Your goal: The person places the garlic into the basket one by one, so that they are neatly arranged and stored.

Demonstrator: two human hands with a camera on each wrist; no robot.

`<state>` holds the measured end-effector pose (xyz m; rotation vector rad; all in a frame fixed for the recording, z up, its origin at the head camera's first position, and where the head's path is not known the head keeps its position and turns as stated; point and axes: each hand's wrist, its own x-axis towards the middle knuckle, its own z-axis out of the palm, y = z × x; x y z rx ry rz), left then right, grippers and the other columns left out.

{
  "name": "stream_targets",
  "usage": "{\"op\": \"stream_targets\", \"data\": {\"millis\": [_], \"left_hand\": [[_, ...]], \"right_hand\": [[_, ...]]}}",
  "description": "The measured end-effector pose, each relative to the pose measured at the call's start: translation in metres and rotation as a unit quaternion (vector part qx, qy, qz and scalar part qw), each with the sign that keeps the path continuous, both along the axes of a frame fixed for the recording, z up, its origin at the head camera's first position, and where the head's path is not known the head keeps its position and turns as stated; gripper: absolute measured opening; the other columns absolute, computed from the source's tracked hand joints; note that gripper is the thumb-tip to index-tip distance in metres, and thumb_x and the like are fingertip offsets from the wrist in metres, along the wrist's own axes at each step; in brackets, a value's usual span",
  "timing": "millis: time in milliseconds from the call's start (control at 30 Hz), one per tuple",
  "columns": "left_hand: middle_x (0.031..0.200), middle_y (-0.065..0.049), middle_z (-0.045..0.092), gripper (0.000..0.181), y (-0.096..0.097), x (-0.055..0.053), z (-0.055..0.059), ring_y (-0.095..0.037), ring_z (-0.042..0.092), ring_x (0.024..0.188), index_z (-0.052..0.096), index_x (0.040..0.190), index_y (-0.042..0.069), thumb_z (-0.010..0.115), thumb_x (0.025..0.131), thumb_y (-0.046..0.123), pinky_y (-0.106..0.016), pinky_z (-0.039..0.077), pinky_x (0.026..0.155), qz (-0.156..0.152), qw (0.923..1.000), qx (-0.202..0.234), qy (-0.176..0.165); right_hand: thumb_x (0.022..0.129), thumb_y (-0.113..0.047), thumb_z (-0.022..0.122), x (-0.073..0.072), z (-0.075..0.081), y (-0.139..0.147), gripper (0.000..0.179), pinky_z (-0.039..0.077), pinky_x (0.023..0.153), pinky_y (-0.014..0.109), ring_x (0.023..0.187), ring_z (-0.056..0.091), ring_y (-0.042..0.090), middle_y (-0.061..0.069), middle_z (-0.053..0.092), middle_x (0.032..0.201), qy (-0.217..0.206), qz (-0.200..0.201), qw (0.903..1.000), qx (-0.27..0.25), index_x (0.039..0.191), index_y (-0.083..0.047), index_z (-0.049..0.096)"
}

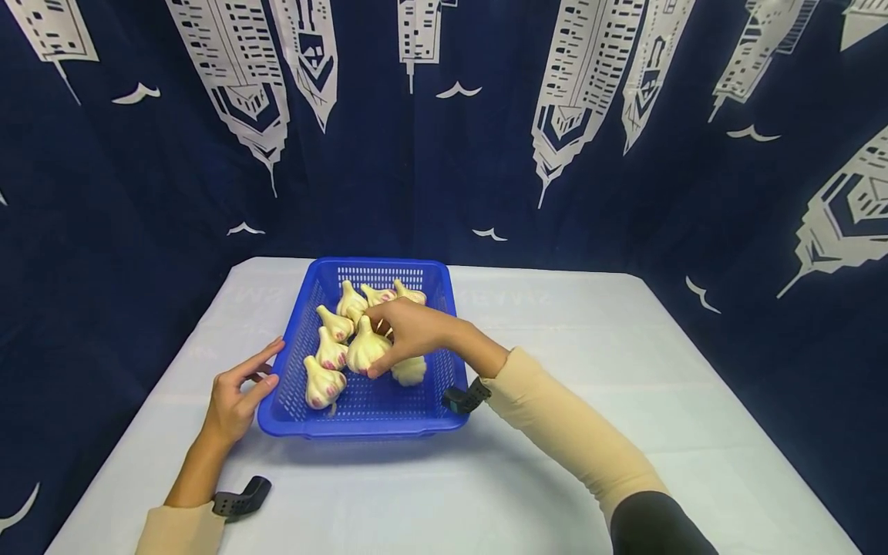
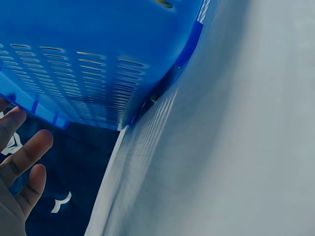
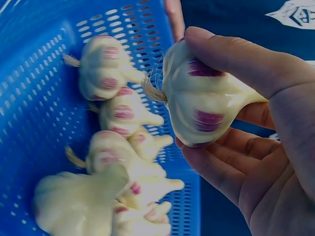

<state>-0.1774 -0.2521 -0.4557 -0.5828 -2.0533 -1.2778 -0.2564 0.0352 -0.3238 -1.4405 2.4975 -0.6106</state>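
Note:
Over the blue plastic basket (image 1: 388, 425), my right hand (image 1: 415, 330) grips a garlic bulb (image 1: 367, 346) between thumb and fingers. In the right wrist view that garlic bulb (image 3: 202, 101) has pale skin, purple patches and a tuft of roots. Several more garlic bulbs (image 1: 324, 383) lie in the basket, mostly along its left side and far end. One bulb (image 1: 409, 371) is partly hidden below my right hand. My left hand (image 1: 234, 395) rests against the basket's left rim, its fingers fairly straight. The left wrist view shows its fingertips (image 2: 37, 145) beside the slotted basket wall (image 2: 88, 29).
The basket stands on a table with a white cover (image 1: 569, 370). A dark blue cloth (image 1: 416, 177) printed with white buildings and birds hangs behind and at the sides. Black bands (image 1: 243, 499) are strapped on both wrists.

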Motion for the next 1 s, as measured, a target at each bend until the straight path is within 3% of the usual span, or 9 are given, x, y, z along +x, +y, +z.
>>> {"op": "stream_targets", "data": {"millis": [200,500,667,767,1000], "left_hand": [[0.128,-0.022,0.062,0.044,-0.001,-0.001,0.002,0.000,0.059,0.082,0.065,0.125,-0.004,0.058,0.082,-0.007,-0.015,0.044,0.070,-0.001,1.0000,-0.001,0.007],[0.127,-0.022,0.062,0.044,-0.004,-0.003,0.006,0.000,0.059,0.081,0.065,0.125,-0.003,0.058,0.082,-0.004,-0.015,0.044,0.069,0.009,0.9999,-0.009,0.003],[0.127,-0.022,0.062,0.044,-0.004,-0.002,0.002,-0.001,0.059,0.081,0.065,0.125,-0.004,0.059,0.082,-0.005,-0.016,0.045,0.068,0.006,0.9998,-0.016,-0.002],[0.127,-0.023,0.062,0.044,-0.004,-0.001,0.000,-0.002,0.060,0.081,0.065,0.124,-0.005,0.060,0.081,-0.006,-0.016,0.045,0.068,0.003,0.9998,-0.020,0.001],[0.126,-0.022,0.063,0.044,-0.005,-0.002,0.001,-0.002,0.059,0.080,0.066,0.125,-0.003,0.060,0.082,-0.006,-0.015,0.045,0.069,0.006,0.9999,-0.016,0.003]], "right_hand": [[0.073,-0.031,0.087,-0.006,-0.014,-0.014,0.042,0.048,0.076,0.023,0.089,0.063,0.016,0.005,0.066,0.093,-0.007,0.031,0.9988,0.039,0.093,-0.010,0.057],[0.071,-0.031,0.089,-0.017,-0.024,-0.023,0.050,0.048,0.072,0.024,0.087,0.063,0.016,0.006,0.065,0.097,-0.020,0.012,0.9979,0.061,0.104,-0.006,0.062],[0.070,-0.031,0.090,-0.017,-0.035,-0.026,0.048,0.047,0.072,0.023,0.084,0.060,0.012,0.002,0.063,0.093,-0.040,0.001,0.9962,0.077,0.100,-0.008,0.061],[0.069,-0.030,0.091,-0.015,-0.040,-0.027,0.045,0.045,0.069,0.022,0.079,0.056,0.011,-0.001,0.059,0.085,-0.046,0.003,0.9956,0.081,0.090,-0.010,0.056],[0.067,-0.028,0.092,-0.013,-0.041,-0.031,0.045,0.041,0.065,0.022,0.073,0.051,0.010,-0.004,0.053,0.077,-0.030,0.002,0.9951,0.094,0.089,-0.012,0.056]]}}
